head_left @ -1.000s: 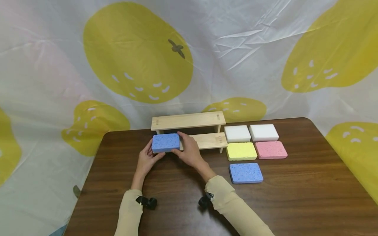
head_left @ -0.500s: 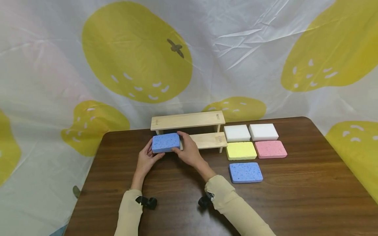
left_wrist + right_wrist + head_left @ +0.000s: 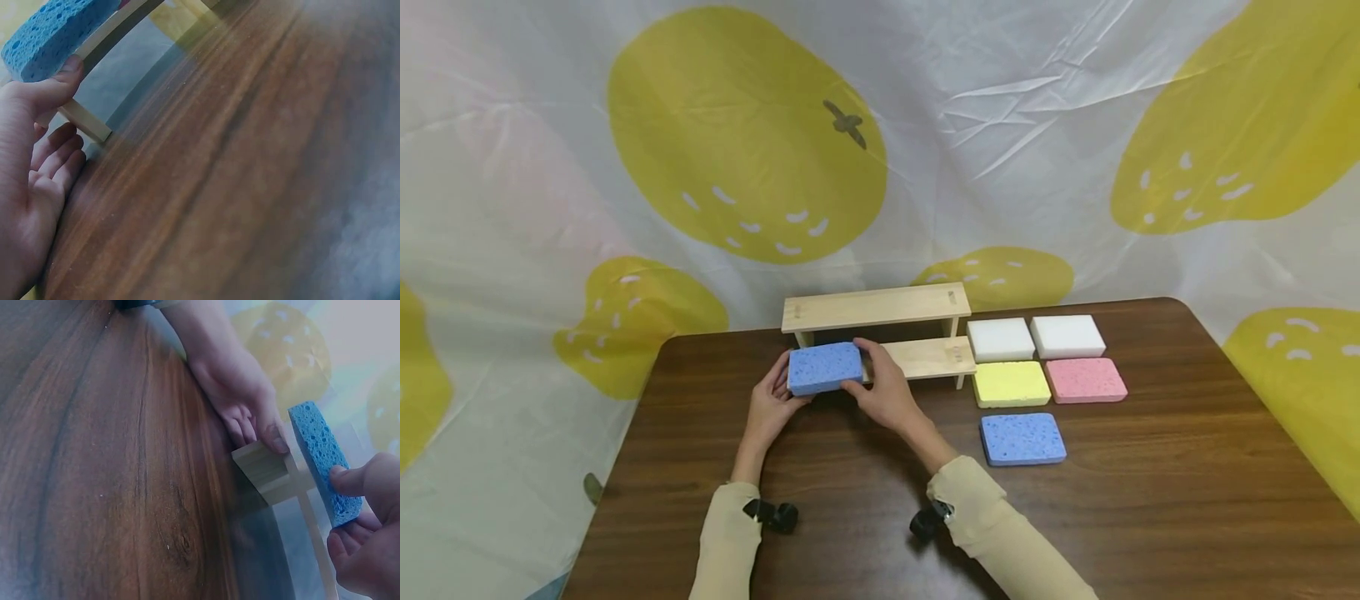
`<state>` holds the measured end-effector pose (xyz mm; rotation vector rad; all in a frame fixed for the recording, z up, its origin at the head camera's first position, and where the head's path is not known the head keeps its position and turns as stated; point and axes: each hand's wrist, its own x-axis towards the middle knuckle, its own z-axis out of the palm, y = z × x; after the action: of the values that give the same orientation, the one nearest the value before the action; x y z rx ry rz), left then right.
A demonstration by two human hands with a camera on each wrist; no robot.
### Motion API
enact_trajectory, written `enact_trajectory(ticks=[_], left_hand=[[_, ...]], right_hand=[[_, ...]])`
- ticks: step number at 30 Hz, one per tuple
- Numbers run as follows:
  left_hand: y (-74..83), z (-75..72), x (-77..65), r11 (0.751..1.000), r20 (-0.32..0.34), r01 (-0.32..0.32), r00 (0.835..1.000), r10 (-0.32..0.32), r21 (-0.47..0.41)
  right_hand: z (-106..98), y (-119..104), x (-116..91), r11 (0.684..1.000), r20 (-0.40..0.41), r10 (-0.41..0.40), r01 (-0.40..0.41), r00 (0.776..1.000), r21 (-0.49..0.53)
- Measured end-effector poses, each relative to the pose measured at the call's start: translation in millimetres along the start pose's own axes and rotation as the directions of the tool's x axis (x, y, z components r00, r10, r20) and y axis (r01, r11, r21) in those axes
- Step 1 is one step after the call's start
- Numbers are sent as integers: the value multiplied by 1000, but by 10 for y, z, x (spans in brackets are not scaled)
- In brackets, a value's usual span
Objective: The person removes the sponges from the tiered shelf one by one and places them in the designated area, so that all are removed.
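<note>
A blue sponge [image 3: 825, 368] is held above the left part of the lower step of a two-step wooden stand [image 3: 925, 358]. My right hand [image 3: 887, 387] pinches the sponge's right end, thumb on its near edge; in the right wrist view a gap shows between the sponge [image 3: 322, 459] and the board. My left hand [image 3: 769, 410] is at the left end of that step. In the left wrist view its thumb lies on the board's edge just below the sponge [image 3: 56, 34], with the other fingers curled beneath, beside a stand leg [image 3: 87, 122].
Right of the stand lie two white sponges [image 3: 1001, 339], a yellow sponge [image 3: 1012, 384], a pink sponge [image 3: 1086, 380] and a second blue sponge [image 3: 1022, 439]. The stand's upper step [image 3: 876, 307] runs behind. A fruit-print cloth [image 3: 985, 150] hangs past the brown table's [image 3: 1157, 500] far edge.
The blue sponge and my right hand have shifted slightly right and toward me. The sponge now covers more of my left thumb; my left hand has stayed nearly in place.
</note>
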<state>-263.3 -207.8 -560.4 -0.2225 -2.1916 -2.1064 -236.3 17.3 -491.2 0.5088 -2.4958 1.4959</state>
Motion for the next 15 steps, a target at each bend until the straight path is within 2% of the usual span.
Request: enact_trajectory(ticks=[4,10,15], left_hand=[[18,6,1,1000,4,13,1000,-14,23],[17,2,9,999,10,27,1000,-27,41],[24,-6,7,997,14,56,998,-57,44]], right_hand=[[-43,18,-51,1000,-4,7,-7,1000,28],[-92,45,-112,1000,-15,9,-9,1000,-30],[-128,0,-148,1000,-11,10,-10,1000,-21]])
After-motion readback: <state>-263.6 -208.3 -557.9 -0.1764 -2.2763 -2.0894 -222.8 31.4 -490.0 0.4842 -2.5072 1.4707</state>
